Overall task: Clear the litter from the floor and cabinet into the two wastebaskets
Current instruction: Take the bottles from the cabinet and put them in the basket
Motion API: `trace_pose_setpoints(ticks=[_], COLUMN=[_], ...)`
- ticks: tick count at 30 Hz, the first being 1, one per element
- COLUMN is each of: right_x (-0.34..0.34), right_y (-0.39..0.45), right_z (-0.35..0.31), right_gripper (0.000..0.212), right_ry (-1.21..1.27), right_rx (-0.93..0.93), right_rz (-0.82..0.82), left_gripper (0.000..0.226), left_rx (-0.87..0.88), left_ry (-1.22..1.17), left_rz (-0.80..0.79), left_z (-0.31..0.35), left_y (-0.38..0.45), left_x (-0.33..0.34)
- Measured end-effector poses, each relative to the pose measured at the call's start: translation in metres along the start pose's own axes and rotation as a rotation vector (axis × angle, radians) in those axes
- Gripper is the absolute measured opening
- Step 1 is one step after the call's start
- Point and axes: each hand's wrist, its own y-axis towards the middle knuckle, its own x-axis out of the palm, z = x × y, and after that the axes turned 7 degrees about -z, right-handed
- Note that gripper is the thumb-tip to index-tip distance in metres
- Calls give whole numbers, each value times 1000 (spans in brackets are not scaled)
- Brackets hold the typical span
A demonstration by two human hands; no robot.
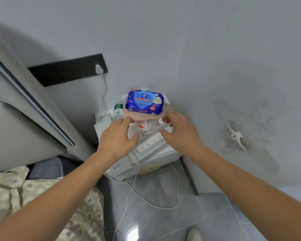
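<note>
Your left hand [117, 136] and right hand [180, 132] are both spread, fingers apart, closing in from either side on one clear plastic bottle [147, 127] with a red-and-white label. It's lying on its side on top of the white cabinet [153, 153]. Whether either hand actually touches it, you can't tell: the left fingertips sit right at its left end, the right thumb just off its right end. Neither hand is clamped on anything.

Just beyond the bottle sits one pink tray [141, 115], and on it one blue pack of wipes [143, 102]. To the far left of the tray, one small bottle with a green label [118, 109] stands upright against the wall. One white power strip [150, 142] lies on the cabinet top, nearer to you than the clear bottle, between your wrists.

One white plug [99, 69] sits in the black wall panel [68, 70], and white cable [163, 204] loops across the grey floor [207, 220] below. Patterned bedding [24, 192] fills the near left.
</note>
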Motion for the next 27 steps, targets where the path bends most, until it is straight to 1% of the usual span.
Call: trace_pose_setpoints(ticks=[4, 8, 11, 15, 18, 21, 25, 27], right_x=[46, 79, 92, 99, 102, 102, 93, 87], right_y=[71, 106, 111, 113, 117, 122, 120, 115], right_z=[42, 78, 99, 117, 121, 122, 114, 106], right_gripper=[34, 42, 43, 44, 42, 35, 27, 26], right_ry=[-55, -158, -128, -21, 63, 150, 330, 369], right_rx=[-57, 2, 20, -28, -23, 3, -19, -27], right_rz=[-87, -171, -218, -197, -215, -227, -172, -142], left_gripper=[46, 56, 65, 77, 81, 81, 69, 63], left_rx=[-139, -310, -401, -489, -536, -550, -543, -518], left_ry=[39, -35, -115, -124, -142, -150, -129, -136], left_rz=[-28, -41, -33, -66, -45, -37, 33, 91], left_z=[-57, -95, -107, -116, -117, -114, -110, -106], left_y=[43, 74, 95, 122, 138, 146, 140, 128], left_x=[45, 78, 94, 109, 114, 115, 115, 110])
